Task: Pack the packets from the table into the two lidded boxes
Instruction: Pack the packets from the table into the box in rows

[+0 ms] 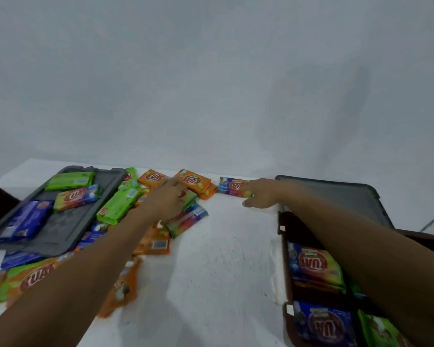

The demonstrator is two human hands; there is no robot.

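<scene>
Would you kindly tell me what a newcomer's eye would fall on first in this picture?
First, the two hands stretched across the white table: the left hand over a bright heap of packets left of centre, the right hand touching a multicoloured packet at the far edge. Next, the grey lid carrying packets at left, and the brown box part-filled at right.

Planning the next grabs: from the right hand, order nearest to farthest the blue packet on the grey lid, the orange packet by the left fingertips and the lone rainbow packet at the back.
1. Rainbow packet, at the right hand's fingertips.
2. Orange packet, further left, at the back.
3. Blue packet, far left on the grey lid.
</scene>
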